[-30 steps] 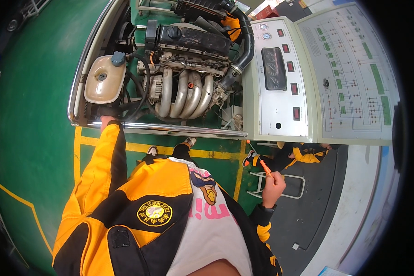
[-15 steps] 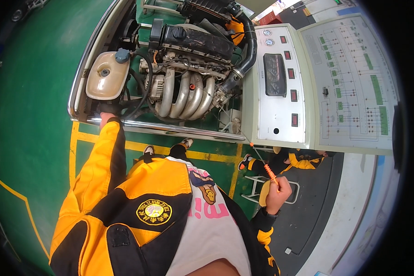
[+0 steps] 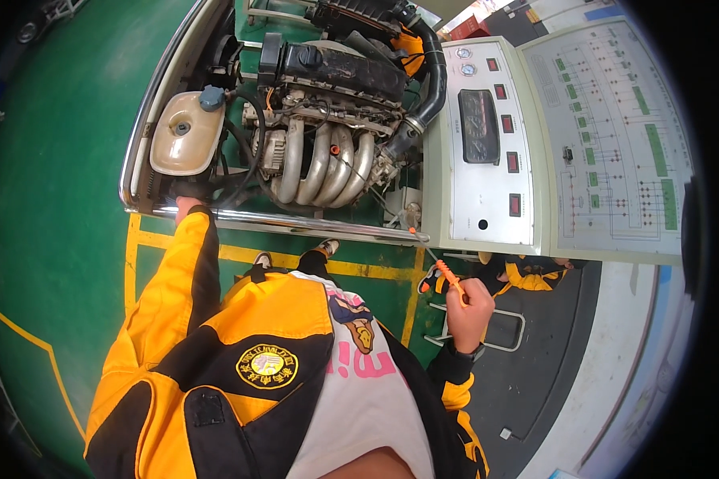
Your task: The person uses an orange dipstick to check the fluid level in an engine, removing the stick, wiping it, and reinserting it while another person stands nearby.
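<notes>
Chrome is what I feel under my left hand (image 3: 185,205), which rests on the rail (image 3: 295,225) along the near edge of the engine stand, just below the cream coolant tank (image 3: 180,133); from this view I cannot tell whether those fingers curl round the rail or only press on it, since the sleeve covers most of them. Taking the bank of silver exhaust pipes (image 3: 321,165) as my landmark, the tank sits to their left and the black valve cover (image 3: 339,70) lies above them. A small orange-red spot (image 3: 335,148) shows between the pipes, and I judge that to be where a dipstick seats. To the lower right of the pipes, past the rail, my right hand (image 3: 470,306) is closed in a fist around the orange handle of the dipstick (image 3: 447,275), whose thin blade points up and left toward the engine, its tip near the corner of the grey control cabinet (image 3: 479,136). To do this well, I think I should keep the left hand braced for balance, hold the blade clear of the rail and the wiring, and guide the tip slowly and straight rather than at a slant. Further right, beyond the cabinet, another person in a yellow jacket (image 3: 527,273) crouches, so I should mind the swing.
</notes>
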`<state>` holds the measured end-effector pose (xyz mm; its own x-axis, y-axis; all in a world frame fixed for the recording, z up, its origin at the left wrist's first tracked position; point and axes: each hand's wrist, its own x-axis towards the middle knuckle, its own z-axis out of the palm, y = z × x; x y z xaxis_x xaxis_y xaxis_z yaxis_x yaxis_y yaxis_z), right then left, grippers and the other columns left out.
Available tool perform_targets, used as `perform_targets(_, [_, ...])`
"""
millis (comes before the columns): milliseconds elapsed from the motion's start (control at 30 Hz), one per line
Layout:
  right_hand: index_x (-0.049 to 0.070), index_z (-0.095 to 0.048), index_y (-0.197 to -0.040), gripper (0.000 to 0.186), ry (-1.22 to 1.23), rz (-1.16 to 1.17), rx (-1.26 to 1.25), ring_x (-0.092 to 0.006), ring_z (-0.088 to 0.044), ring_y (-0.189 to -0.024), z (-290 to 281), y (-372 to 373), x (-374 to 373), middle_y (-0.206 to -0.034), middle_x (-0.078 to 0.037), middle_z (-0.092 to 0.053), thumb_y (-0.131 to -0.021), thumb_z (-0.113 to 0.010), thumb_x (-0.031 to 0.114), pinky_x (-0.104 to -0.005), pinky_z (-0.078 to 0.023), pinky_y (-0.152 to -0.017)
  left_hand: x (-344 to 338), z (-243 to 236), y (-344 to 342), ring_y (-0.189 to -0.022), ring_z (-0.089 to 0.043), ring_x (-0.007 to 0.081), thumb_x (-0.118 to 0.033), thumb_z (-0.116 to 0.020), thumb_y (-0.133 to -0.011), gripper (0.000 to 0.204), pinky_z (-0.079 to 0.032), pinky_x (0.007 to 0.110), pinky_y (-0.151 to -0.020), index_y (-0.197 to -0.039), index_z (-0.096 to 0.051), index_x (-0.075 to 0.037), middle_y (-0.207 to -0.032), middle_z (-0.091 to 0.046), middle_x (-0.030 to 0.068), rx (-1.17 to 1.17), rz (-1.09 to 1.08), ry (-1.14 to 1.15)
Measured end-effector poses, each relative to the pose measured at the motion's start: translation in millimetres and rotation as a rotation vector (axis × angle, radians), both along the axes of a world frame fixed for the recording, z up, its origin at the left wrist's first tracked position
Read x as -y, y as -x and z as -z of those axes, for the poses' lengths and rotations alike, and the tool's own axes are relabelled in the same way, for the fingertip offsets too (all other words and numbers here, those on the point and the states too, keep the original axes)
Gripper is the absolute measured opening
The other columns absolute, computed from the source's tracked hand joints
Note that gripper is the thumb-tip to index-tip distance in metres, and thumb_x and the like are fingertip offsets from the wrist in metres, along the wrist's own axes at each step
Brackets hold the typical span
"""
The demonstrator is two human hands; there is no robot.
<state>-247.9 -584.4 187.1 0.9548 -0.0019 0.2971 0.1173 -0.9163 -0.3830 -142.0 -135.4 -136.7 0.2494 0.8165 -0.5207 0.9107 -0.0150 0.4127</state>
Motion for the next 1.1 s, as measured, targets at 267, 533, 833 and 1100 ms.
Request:
perform_targets(267, [-0.004, -0.047, -0.065, 0.009, 0.059, 0.018, 0.086, -0.0252, -0.043, -0.050, -43.0, 3.5, 11.4, -0.058, -0.013, -0.044, -0.064, -0.056, -0.002, -0.0315, -0.034, -0.048, -25.2, 71.5, 0.8, -0.103, -0.058, 0.0379, -0.043, -0.051, -0.086, 0.046, -0.046, 0.043, -0.086, -0.117, -0.053, -0.008, -0.110, -0.060, 0.0220, -0.077, -0.086, 0.007])
perform_targets(533, [-0.004, -0.045, -0.063, 0.010, 0.033, 0.092, 0.058, -0.0181, -0.036, -0.049, -48.3, 12.1, 11.1, -0.056, -0.010, -0.037, -0.063, -0.055, -0.003, -0.0291, -0.027, -0.046, 15.7, -41.6, -0.4, -0.110, -0.054, 0.0311, -0.048, -0.035, -0.088, 0.062, -0.038, 0.033, -0.094, -0.115, -0.056, 0.004, -0.118, -0.057, 0.0190, 0.062, -0.449, 0.239])
perform_targets(833, [-0.004, -0.045, -0.064, 0.010, 0.009, 0.094, 0.098, -0.0161, -0.034, -0.049, -46.9, 11.9, 11.2, -0.056, -0.009, -0.036, -0.064, -0.055, -0.003, -0.0282, -0.025, -0.046, 13.9, -52.1, -0.5, -0.109, -0.056, 0.0327, -0.027, -0.053, -0.089, 0.041, -0.044, 0.037, -0.091, -0.124, -0.046, -0.007, -0.117, -0.057, 0.0198, -0.095, 0.007, 0.149])
perform_targets(1100, [-0.004, -0.047, -0.065, 0.009, 0.016, 0.053, 0.055, -0.0212, -0.041, -0.049, -30.7, -2.8, 9.9, -0.057, -0.012, -0.042, -0.065, -0.055, -0.002, -0.0300, -0.031, -0.047, 19.0, -58.5, -0.9, -0.106, -0.057, 0.0343, -0.026, -0.055, -0.087, 0.041, -0.044, 0.038, -0.090, -0.122, -0.047, -0.007, -0.115, -0.058, 0.0197, -0.092, 0.031, 0.130])
